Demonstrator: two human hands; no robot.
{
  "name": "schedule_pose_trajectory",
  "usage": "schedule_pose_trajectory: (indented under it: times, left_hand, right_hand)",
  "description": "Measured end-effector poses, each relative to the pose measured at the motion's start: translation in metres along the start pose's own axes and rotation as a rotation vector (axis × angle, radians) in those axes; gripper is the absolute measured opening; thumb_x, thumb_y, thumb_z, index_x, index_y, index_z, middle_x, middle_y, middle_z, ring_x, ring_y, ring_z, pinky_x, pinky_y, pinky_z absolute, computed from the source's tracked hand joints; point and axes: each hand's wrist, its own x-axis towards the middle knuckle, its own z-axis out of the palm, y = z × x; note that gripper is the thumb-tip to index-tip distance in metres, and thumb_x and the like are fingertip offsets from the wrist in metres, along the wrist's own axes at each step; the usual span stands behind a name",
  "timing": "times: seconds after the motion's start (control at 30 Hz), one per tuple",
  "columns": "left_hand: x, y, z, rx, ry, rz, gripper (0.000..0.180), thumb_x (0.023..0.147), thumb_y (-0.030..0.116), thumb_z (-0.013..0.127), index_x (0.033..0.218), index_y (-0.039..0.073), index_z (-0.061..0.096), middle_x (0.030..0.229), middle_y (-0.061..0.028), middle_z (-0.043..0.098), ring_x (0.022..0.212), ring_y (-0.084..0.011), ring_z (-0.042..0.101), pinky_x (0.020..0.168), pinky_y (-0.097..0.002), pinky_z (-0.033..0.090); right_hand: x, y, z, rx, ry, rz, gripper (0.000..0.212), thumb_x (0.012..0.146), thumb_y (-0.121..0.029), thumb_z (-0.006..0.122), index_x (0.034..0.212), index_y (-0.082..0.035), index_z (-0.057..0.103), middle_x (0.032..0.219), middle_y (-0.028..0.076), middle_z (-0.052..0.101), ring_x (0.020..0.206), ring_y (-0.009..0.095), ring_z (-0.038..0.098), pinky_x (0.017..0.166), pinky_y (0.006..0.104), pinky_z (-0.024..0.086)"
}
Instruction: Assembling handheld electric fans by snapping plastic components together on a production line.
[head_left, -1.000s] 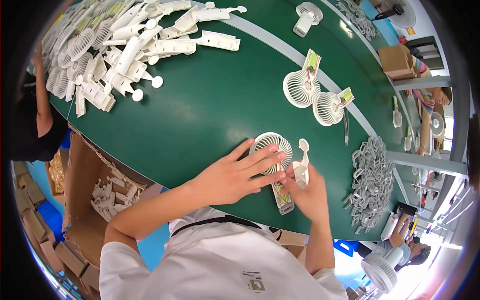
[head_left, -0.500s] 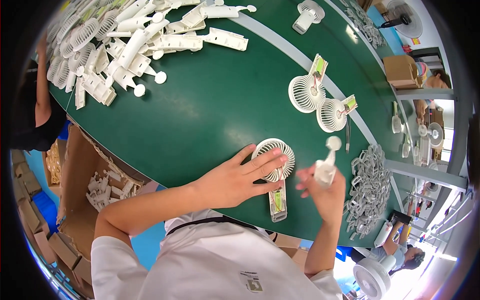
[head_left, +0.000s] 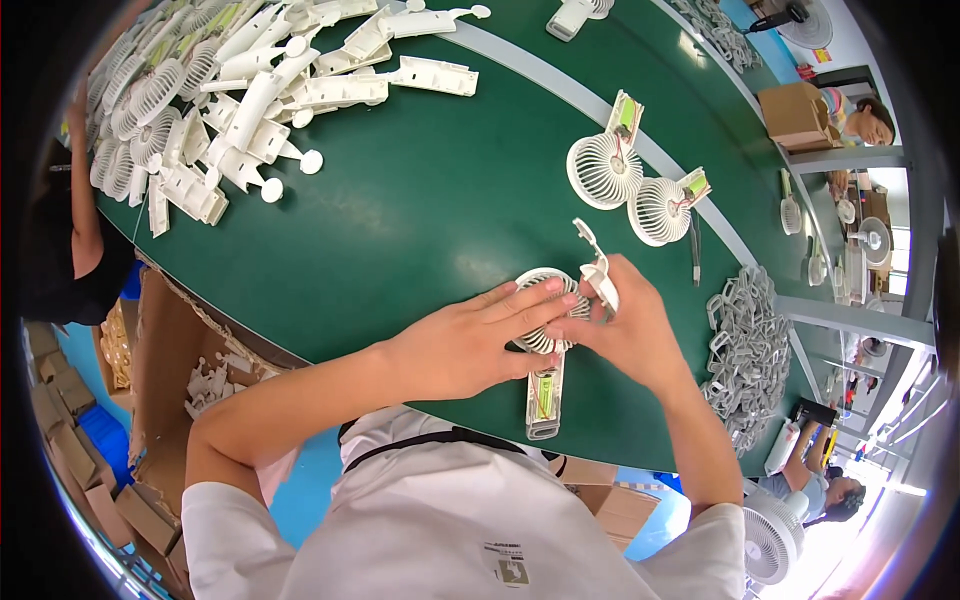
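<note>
In front of me on the green table lies a white handheld fan (head_left: 543,345), its round grille away from me. A green battery (head_left: 544,392) shows in its uncovered handle. My left hand (head_left: 470,335) lies over the grille, fingers across the top and thumb at the neck, gripping it against the table. My right hand (head_left: 625,325) pinches a small white plastic part (head_left: 598,278) with a rounded tip, tilted up just right of the grille. That hand's fingertips reach the grille's edge; whether they touch it I cannot tell.
White handle shells (head_left: 345,90) and grilles (head_left: 155,95) are heaped at the far left. Two more open fans (head_left: 605,170) lie far right, near a tweezer-like tool (head_left: 696,250). Grey clips (head_left: 750,350) pile up at right. A carton (head_left: 165,370) stands left; a co-worker's arm (head_left: 85,200) shows beyond.
My right hand has moved left to the fan, turning the white part on edge. My left hand stays on the grille, its fingers closer together. The view has shifted slightly.
</note>
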Motion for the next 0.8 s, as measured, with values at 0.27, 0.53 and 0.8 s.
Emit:
schedule_pose_trajectory:
  times: [0.27,0.53,0.8]
  left_hand:
    - [0.001,0.003,0.003,-0.016,0.056,-0.013,0.042,0.088,0.01,0.069,0.126,0.028,0.071,0.164,-0.0118,0.037,0.151,-0.0341,0.036,0.121,-0.046,0.04]
    - [0.003,0.005,-0.008,-0.037,-0.113,-0.118,0.03,0.094,0.022,0.069,0.124,0.027,0.071,0.157,-0.0076,0.043,0.141,-0.0314,0.047,0.11,-0.043,0.05]
    - [0.004,0.001,-0.004,0.017,-0.002,-0.002,0.036,0.085,0.011,0.073,0.117,0.027,0.075,0.159,-0.0112,0.043,0.147,-0.0342,0.041,0.116,-0.0463,0.045]
  right_hand:
    - [-0.001,0.008,-0.003,0.015,-0.052,0.031,0.042,0.074,-0.02,0.092,0.094,-0.006,0.057,0.086,0.003,0.056,0.073,0.014,0.058,0.064,0.032,0.048]
    - [0.029,-0.008,-0.027,-0.468,-0.153,-0.718,0.035,0.074,-0.012,0.084,0.099,-0.009,0.06,0.089,0.005,0.06,0.079,0.03,0.065,0.064,0.0403,0.054]
    - [0.018,0.0,-0.015,-0.059,-0.281,0.035,0.047,0.077,-0.023,0.088,0.101,0.0,0.055,0.086,0.014,0.065,0.077,0.027,0.066,0.067,0.038,0.052]
